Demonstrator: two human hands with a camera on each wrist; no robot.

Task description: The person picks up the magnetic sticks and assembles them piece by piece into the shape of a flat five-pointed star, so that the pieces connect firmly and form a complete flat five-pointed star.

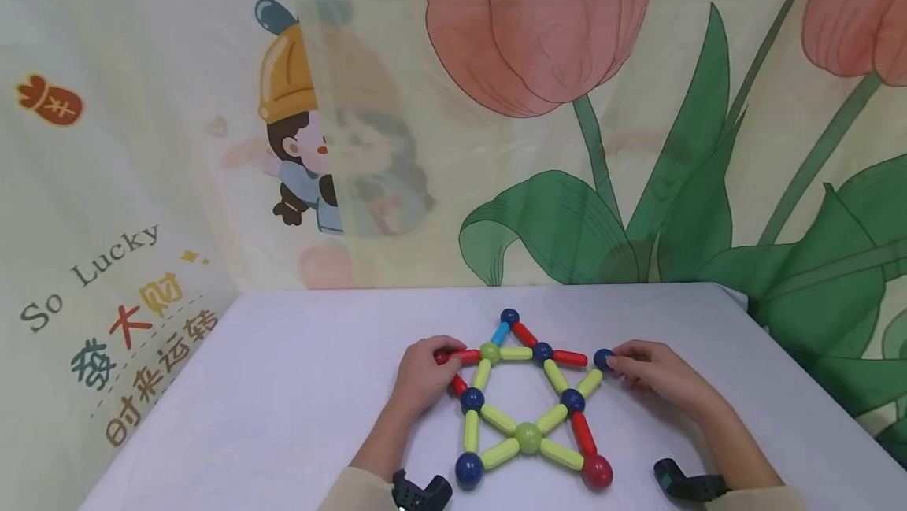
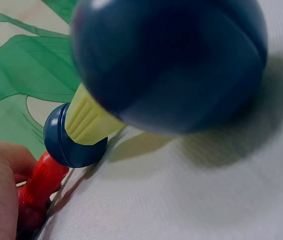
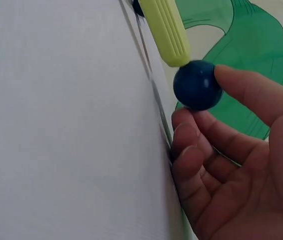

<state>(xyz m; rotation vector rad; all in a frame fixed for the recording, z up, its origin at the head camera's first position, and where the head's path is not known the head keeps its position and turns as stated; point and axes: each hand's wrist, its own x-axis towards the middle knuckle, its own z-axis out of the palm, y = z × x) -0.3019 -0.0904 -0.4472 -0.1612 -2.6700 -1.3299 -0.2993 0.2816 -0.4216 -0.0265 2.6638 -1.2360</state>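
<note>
A star-shaped frame of coloured rods and balls lies on the table. My left hand (image 1: pixel 423 375) grips a red ball (image 1: pixel 442 357) at its left corner, where two red rods meet; the fingers partly hide it. At the right corner, my right hand (image 1: pixel 660 373) pinches a dark blue ball (image 3: pixel 198 85) between thumb and fingers. The tip of a yellow-green rod (image 3: pixel 167 32) meets that ball. A red rod (image 1: pixel 570 358) from the upper blue ball (image 1: pixel 542 352) points toward it, with a small gap in the head view. A green ball (image 1: pixel 527 438) joins several lower rods.
The white-covered table (image 1: pixel 283 385) ends at a patterned curtain (image 1: pixel 383 101) behind. Nearest me are a large blue ball (image 1: pixel 469 470) and a red ball (image 1: pixel 597 472) at the frame's lower corners. Another blue ball (image 1: pixel 509 317) forms the far tip.
</note>
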